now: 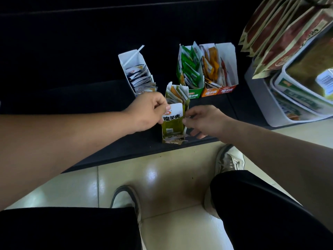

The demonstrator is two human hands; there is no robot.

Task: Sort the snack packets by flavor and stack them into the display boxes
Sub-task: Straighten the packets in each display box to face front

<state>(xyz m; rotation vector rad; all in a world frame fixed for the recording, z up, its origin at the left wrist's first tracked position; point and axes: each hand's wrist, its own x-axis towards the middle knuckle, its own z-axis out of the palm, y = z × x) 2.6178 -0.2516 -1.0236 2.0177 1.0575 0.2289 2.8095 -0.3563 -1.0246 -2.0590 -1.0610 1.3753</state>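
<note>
**First onlooker:** What's closest to us?

**Second onlooker:** Two knees in black trousers (63,230). Then pale canvas shoes (126,197) on a glossy cream tiled floor (162,177). Beyond them runs a low black platform (90,123).

**First onlooker:** And the hands?

**Second onlooker:** Both are at a narrow olive-green cardboard display box (173,125), upright near the platform's front edge. The left hand (146,110) pinches the top of its white front flap between thumb and fingers. The right hand (203,118) has curled fingertips closed on the box's right edge.

**First onlooker:** What's inside?

**Second onlooker:** Thin orange and white foil snack packets (175,94), upright and crowded at the back. Further off stand a white cardboard box (137,73), a green cardboard box (187,69) and an orange cardboard box (221,69), each holding packets.

**First onlooker:** How would it handle?

**Second onlooker:** Lightly, I'd judge. It's thin card that buckles if squeezed, and tall enough to tip. It's best held low by both side walls. The packets look slick, so pinch each by its sealed edge.
</note>
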